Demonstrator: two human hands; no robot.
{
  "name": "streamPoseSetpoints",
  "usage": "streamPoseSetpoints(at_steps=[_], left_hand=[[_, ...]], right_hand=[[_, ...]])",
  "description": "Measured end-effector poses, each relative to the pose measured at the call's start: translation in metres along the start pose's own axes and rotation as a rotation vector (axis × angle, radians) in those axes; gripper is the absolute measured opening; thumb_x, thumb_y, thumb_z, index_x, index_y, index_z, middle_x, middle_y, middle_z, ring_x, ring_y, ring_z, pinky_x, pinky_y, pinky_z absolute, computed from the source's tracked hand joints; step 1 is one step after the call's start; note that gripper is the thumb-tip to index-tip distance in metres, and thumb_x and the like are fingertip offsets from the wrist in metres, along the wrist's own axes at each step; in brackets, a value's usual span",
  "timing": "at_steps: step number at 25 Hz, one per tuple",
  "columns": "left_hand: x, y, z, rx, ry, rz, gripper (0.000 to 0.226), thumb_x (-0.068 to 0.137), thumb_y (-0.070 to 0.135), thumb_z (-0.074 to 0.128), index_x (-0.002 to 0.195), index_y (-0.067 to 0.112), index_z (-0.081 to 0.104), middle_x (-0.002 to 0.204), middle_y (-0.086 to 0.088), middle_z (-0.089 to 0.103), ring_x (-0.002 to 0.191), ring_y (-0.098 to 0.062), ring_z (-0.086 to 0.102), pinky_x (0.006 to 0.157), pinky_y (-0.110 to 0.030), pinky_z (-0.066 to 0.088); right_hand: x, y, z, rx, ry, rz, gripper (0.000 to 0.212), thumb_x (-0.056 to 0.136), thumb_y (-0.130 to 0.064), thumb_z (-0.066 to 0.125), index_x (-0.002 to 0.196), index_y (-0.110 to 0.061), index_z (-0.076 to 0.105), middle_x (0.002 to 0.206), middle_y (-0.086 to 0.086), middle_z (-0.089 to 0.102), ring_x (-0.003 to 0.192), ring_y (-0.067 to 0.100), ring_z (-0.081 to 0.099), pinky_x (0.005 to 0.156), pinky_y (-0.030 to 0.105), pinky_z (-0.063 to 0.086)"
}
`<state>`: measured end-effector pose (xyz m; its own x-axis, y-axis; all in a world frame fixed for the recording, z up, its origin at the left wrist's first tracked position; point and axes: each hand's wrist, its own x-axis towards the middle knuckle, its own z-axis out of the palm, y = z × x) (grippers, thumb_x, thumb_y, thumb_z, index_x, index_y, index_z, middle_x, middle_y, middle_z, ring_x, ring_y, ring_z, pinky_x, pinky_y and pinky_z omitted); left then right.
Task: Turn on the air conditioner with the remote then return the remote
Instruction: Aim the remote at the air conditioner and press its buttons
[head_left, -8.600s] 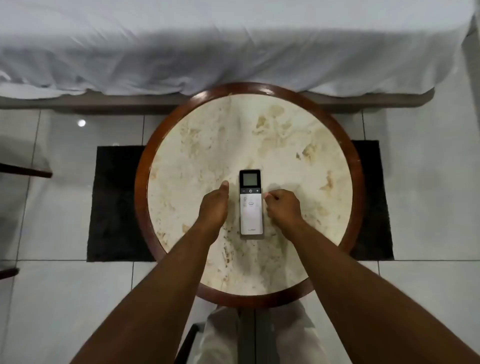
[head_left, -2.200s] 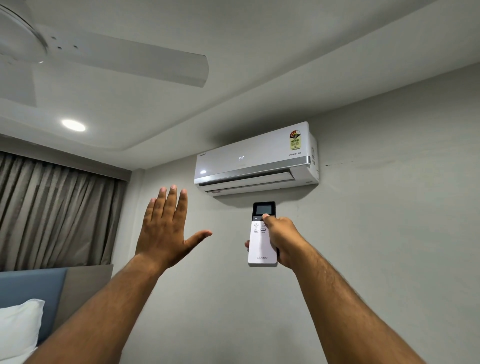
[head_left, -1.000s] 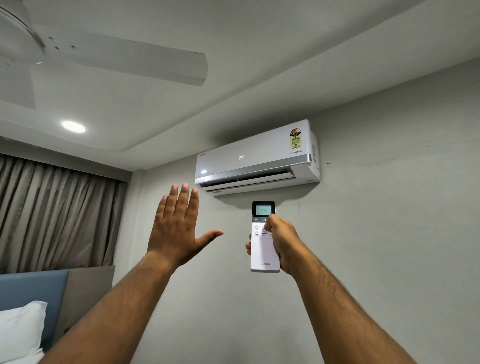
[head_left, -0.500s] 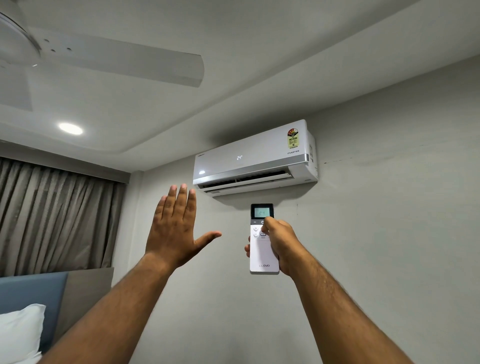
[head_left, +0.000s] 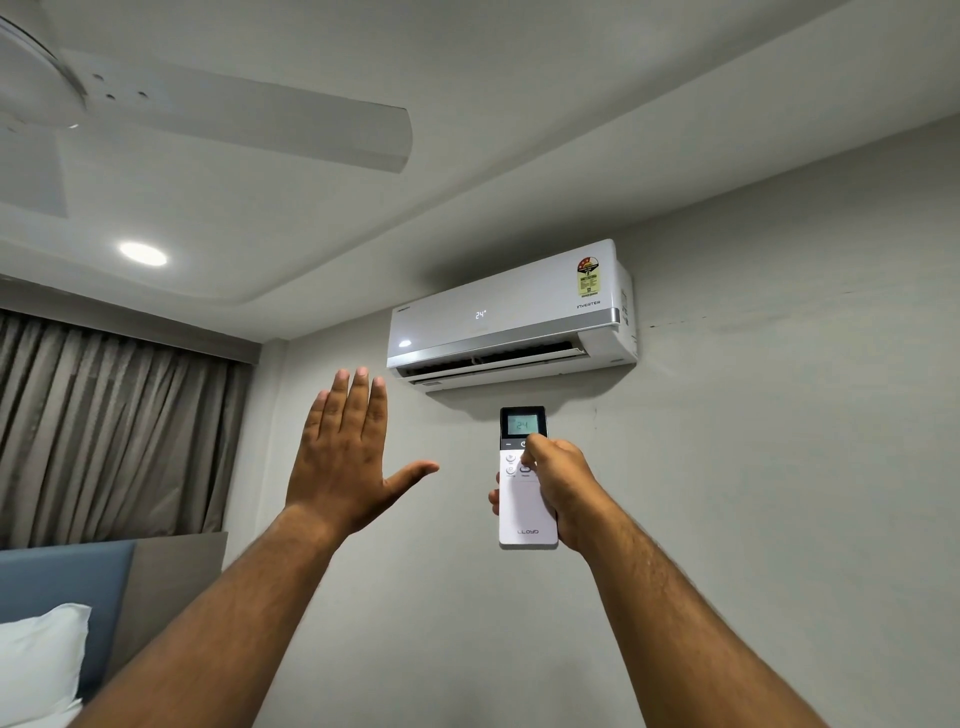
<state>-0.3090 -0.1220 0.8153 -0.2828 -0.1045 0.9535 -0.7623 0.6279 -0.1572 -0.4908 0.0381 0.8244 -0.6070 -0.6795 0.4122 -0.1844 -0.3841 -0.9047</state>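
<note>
A white wall-mounted air conditioner (head_left: 511, 317) hangs high on the grey wall, its front showing "24" and its lower flap open. Just below it my right hand (head_left: 563, 488) grips a white remote (head_left: 523, 512) upright, thumb on the buttons under its lit screen, which reads 24. My left hand (head_left: 348, 457) is raised to the left of the remote, palm away from me, fingers straight and thumb spread, holding nothing.
A white ceiling fan (head_left: 208, 114) sits at the upper left beside a round ceiling light (head_left: 143, 253). Grey curtains (head_left: 104, 431) cover the left wall. A blue headboard (head_left: 62, 587) and a white pillow (head_left: 36, 660) are at the lower left.
Since 8.6 s ago the remote has gone from the round table up into my right hand. Over the last two seconds the air conditioner's flap has opened wider; both hands barely moved.
</note>
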Motion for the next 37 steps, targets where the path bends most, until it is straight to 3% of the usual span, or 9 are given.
streamPoseSetpoints(at_steps=[6,10,37], left_hand=[[0.0,-0.002,0.0,0.005,0.002,0.001,0.112,0.079,0.085,0.017,0.152,0.001,0.008,0.161,-0.019,0.011,0.15,-0.035,0.008,0.121,-0.049,0.011],[0.0,-0.002,0.0,0.006,0.004,0.006,0.111,0.079,0.085,0.018,0.152,0.001,0.007,0.161,-0.019,0.009,0.15,-0.035,0.007,0.121,-0.049,0.01],[0.001,-0.006,-0.009,0.003,-0.005,0.005,0.112,0.079,0.086,0.014,0.152,0.002,0.009,0.161,-0.021,0.013,0.15,-0.035,0.007,0.121,-0.05,0.01]], right_hand=[[0.002,0.001,0.002,0.004,0.003,-0.002,0.02,0.081,-0.013,0.045,0.1,-0.007,0.046,0.083,0.024,0.067,0.06,0.041,0.072,0.066,0.052,0.059],[0.001,0.0,0.001,0.003,0.011,0.0,0.021,0.081,-0.014,0.045,0.101,-0.008,0.046,0.083,0.025,0.068,0.057,0.039,0.072,0.056,0.045,0.06],[-0.008,-0.012,0.007,-0.013,0.023,-0.021,0.006,0.086,-0.015,0.045,0.091,-0.012,0.043,0.081,0.021,0.065,0.052,0.035,0.071,0.05,0.038,0.058]])
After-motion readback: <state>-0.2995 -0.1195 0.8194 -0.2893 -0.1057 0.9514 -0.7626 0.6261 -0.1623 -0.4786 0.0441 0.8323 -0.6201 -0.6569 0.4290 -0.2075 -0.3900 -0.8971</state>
